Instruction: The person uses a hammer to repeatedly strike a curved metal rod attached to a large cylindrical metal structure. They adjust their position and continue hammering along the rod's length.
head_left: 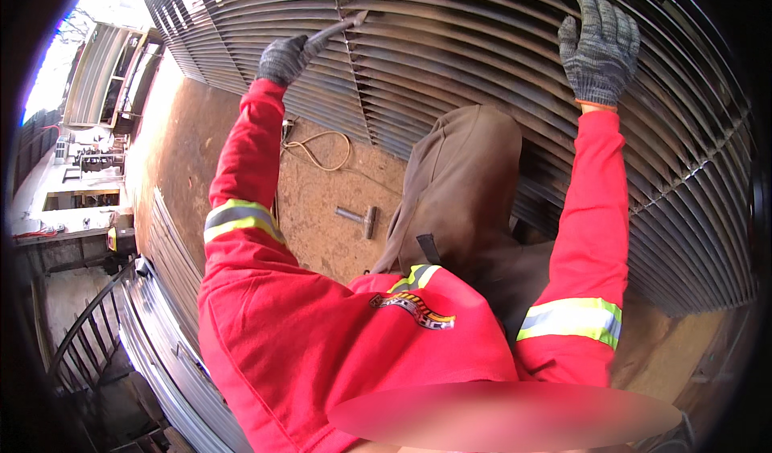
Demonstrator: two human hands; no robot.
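My left hand (pixel 283 60), in a grey knitted glove, is closed round a short grey bar-like tool (pixel 328 31). A small brownish pointed end (pixel 359 18) of this tool reaches the slats, near a thin crosswise bar. Whether it touches them I cannot tell. On the right, my gloved right hand (pixel 600 51) lies flat with fingers stretched on the large metal grille (pixel 458 59) of long parallel slats. Nothing shows in that hand. A hammer (pixel 369 221) lies on the brown floor, left of my bent knee (pixel 474 151).
A looped tan cable or hose (pixel 331 166) rests on the floor (pixel 305 228) below my left forearm. Long corrugated metal sheets (pixel 173 364) are at the lower left, beside a dark curved railing (pixel 88 324). Farther left stand a slatted metal frame (pixel 100 75) and workshop gear.
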